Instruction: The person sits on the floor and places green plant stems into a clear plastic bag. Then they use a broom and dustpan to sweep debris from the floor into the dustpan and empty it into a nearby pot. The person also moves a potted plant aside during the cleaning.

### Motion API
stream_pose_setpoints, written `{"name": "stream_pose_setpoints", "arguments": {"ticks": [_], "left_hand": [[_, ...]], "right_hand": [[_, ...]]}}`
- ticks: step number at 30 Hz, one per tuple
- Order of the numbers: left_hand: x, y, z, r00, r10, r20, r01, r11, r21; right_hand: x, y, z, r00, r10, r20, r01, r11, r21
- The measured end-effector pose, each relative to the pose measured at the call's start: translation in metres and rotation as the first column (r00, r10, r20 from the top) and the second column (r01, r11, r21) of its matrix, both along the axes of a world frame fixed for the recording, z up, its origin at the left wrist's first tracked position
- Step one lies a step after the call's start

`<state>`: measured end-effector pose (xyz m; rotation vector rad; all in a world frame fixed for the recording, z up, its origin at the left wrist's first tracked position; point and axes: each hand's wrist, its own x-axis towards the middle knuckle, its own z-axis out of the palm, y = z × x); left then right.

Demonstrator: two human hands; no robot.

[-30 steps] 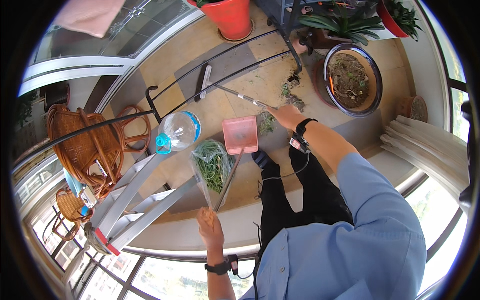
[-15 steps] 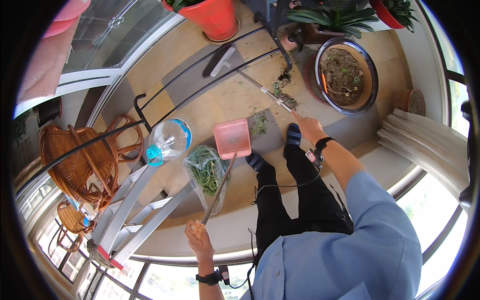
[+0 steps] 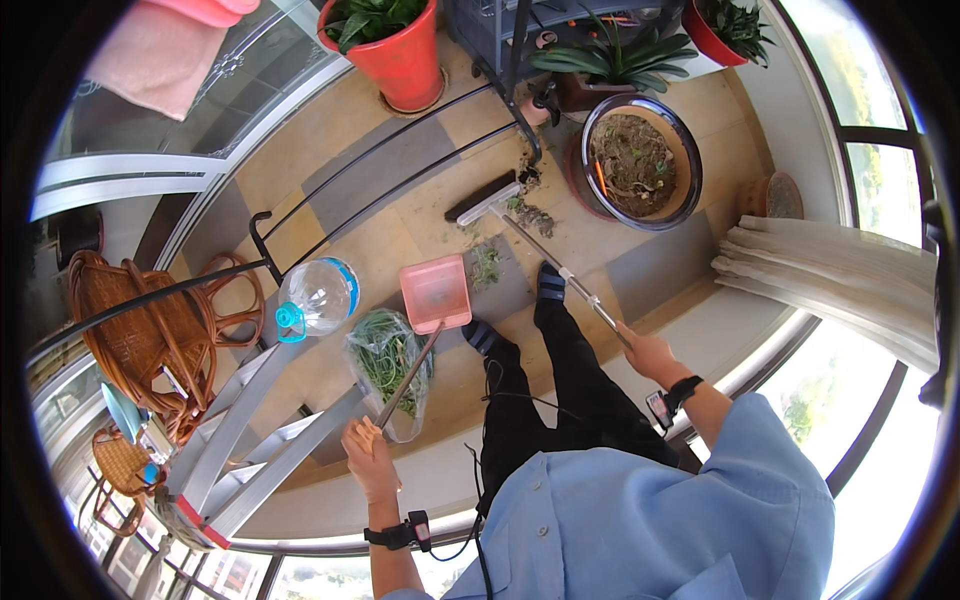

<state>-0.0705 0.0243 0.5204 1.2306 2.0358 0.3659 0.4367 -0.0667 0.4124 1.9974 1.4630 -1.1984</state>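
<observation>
My left hand [image 3: 369,458] is closed round the end of the long handle of a pink dustpan [image 3: 436,290], whose pan rests on the floor by my left foot. In my right hand [image 3: 649,354] is the metal pole of a broom [image 3: 490,200]. The broom's dark bristles lie on the tiles, beyond the dustpan and to its right. Dark soil [image 3: 535,217] is scattered beside the broom head. Green plant scraps [image 3: 485,264] lie between the broom and the dustpan.
A clear bag of green stalks [image 3: 388,362], a large plastic bottle [image 3: 322,294] and an aluminium ladder [image 3: 245,430] stand at left. A black metal rail [image 3: 400,205] crosses the floor. Beyond are a wide soil-filled pot [image 3: 640,165], a red pot [image 3: 398,68] and wicker chairs [image 3: 140,320].
My right hand has drawn the broom back toward me; its head has come from beyond the black rail to beside the soil. The dustpan stays on the floor in my left hand.
</observation>
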Motion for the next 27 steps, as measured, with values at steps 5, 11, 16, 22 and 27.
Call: {"name": "stream_pose_setpoints", "arguments": {"ticks": [5,11,16,22,27], "left_hand": [[0.003,-0.001,0.004,0.999,0.033,0.035,-0.034,0.999,0.012],[0.009,-0.007,0.006,0.999,0.043,0.033,-0.045,0.998,0.054],[0.022,-0.005,0.009,0.99,0.092,0.104,-0.096,0.995,0.039],[0.027,-0.004,0.012,1.0,-0.015,0.003,0.014,0.997,0.077],[0.023,-0.002,0.008,1.0,-0.007,-0.028,0.01,0.996,0.089]], "right_hand": [[-0.013,0.039,-0.034,0.988,0.113,0.105,-0.124,0.987,0.104],[-0.023,0.129,-0.113,0.958,0.147,0.245,-0.183,0.974,0.131],[-0.039,0.162,-0.144,0.982,0.01,0.188,-0.029,0.995,0.098],[-0.067,0.157,-0.139,0.979,-0.198,0.051,0.196,0.98,0.03],[-0.108,0.119,-0.097,0.86,-0.495,-0.124,0.488,0.869,-0.086]]}}
